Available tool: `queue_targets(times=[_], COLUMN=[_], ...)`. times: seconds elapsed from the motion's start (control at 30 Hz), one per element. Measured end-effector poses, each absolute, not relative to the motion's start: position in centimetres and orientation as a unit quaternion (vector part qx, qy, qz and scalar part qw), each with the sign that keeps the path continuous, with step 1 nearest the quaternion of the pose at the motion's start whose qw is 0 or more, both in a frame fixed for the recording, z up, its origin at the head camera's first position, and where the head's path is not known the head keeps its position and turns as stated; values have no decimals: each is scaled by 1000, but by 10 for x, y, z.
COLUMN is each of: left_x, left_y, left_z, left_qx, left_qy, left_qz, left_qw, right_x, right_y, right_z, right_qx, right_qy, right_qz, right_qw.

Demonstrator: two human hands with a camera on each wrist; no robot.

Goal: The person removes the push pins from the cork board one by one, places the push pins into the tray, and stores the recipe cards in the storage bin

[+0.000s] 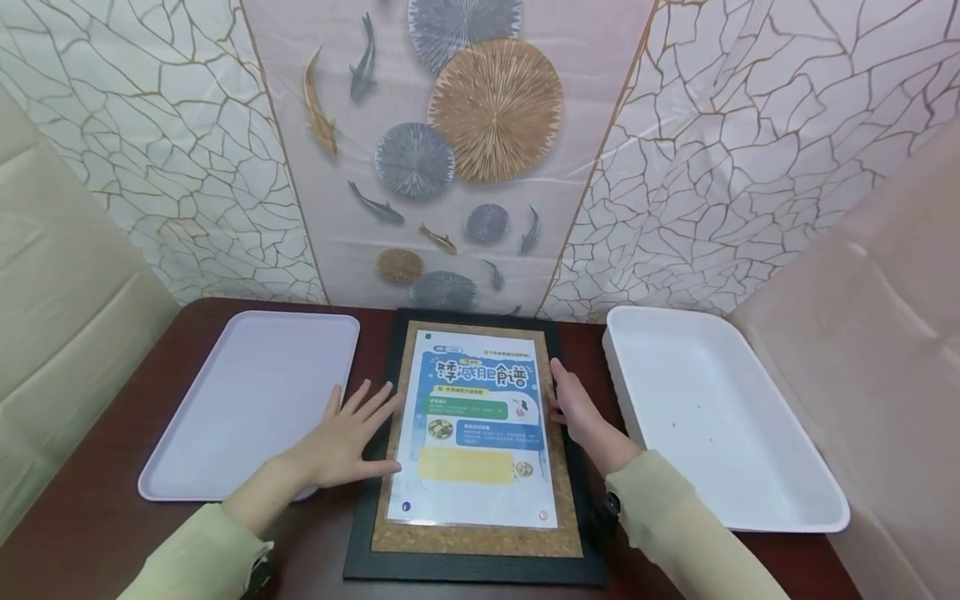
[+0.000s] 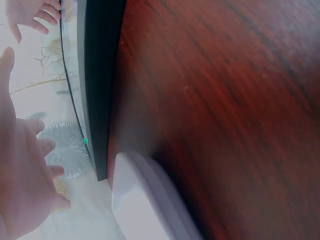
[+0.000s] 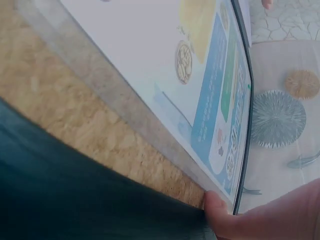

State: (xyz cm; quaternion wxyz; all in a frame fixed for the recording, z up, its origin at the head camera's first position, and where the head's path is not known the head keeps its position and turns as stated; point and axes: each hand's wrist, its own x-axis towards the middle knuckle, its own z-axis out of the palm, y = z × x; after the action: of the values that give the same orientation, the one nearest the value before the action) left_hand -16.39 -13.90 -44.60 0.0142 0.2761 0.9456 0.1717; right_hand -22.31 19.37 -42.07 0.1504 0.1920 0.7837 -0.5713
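A laminated poster, printed in blue, green and yellow, lies on a cork board with a black frame. At the board's left border is my left hand, its fingers spread. In the left wrist view this left hand has loosely bent fingers and grips nothing visible. On the right border my right hand reaches in with its thumb side up. In the right wrist view a fingertip of the right hand touches the border where cork meets frame; its other fingers are mostly hidden there.
A flat pale tray lies to the left of the board, partly under the left forearm. On the right stands a deeper white tray. The dark red wooden table meets a patterned backdrop behind.
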Motion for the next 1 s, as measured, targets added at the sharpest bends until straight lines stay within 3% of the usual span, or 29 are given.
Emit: queue_targets(times=[0.23, 0.37, 0.7, 1.0], left_x=[-164, -165, -161, -162], left_y=[-134, -132, -131, -128], left_z=[-454, -460, -465, -468], left_qx=[273, 277, 274, 299], left_qy=[941, 937, 941, 944], left_qz=[182, 192, 179, 127], left_qw=[81, 90, 81, 52], right_x=[-227, -227, -232, -244], right_y=[190, 190, 190, 195], right_z=[-421, -421, -429, -436], right_qx=[194, 194, 201, 132], right_qy=[781, 776, 801, 893], right_qz=[-575, -582, -535, -391], right_qw=[147, 147, 177, 180])
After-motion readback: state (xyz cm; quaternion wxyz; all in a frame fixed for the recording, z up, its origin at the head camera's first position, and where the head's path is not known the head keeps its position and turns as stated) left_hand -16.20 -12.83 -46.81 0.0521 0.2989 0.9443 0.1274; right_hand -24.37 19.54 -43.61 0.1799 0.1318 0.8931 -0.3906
